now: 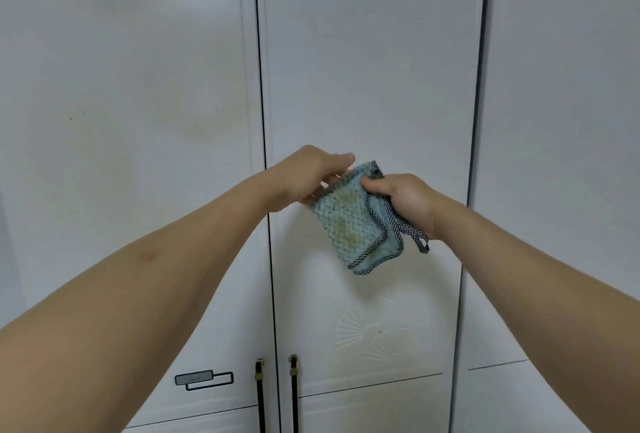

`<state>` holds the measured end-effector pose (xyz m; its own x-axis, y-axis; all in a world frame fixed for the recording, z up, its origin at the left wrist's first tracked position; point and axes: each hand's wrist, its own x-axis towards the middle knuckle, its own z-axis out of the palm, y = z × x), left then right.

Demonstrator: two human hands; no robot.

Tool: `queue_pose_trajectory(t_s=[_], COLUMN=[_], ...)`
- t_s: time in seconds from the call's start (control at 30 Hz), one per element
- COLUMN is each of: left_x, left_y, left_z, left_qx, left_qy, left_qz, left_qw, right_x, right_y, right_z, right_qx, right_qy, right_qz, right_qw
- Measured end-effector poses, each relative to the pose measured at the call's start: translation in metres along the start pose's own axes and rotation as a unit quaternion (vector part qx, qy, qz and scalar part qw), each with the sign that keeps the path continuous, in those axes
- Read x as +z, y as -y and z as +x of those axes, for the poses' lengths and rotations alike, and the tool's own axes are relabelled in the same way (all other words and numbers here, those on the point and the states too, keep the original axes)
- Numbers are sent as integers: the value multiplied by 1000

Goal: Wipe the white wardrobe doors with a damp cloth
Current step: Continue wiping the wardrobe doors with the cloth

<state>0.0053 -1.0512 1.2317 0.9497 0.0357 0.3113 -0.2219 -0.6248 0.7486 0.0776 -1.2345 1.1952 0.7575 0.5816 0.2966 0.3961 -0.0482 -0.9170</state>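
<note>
Both forearms nearest me, reaching forward. Left hand (313,173) grips folded teal cloth (353,221) at its upper left edge, fingers behind it. Right hand (401,199) curled, pinching cloth's upper right corner; checkered loop dangles below. I see cloth held off middle wardrobe door (374,69), clear of handles (277,394).

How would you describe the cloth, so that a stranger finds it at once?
Look at the middle white wardrobe door. In front of it, the left hand and right hand hold a folded pale green cloth. Only it has a woven texture, a black-and-white checked edge and a hanging loop.
</note>
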Motion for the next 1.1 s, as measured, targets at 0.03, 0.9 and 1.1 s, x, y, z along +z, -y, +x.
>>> queue_pose_trajectory(t_s=[0.03,0.9,1.1], left_x=[9,42,18], left_y=[-1,-75,-35], left_z=[1,71,64], left_qx=[-10,160,144], left_qy=[27,-367,-342], left_qz=[-18,273,420], left_qw=[999,875,828], right_x=[-5,-179,-106], right_y=[-2,11,-44], right_z=[-2,46,84], right_qx=[8,-189,-169], right_qy=[-1,-515,-470], right_qz=[-1,-300,-391], right_qw=[1000,780,773])
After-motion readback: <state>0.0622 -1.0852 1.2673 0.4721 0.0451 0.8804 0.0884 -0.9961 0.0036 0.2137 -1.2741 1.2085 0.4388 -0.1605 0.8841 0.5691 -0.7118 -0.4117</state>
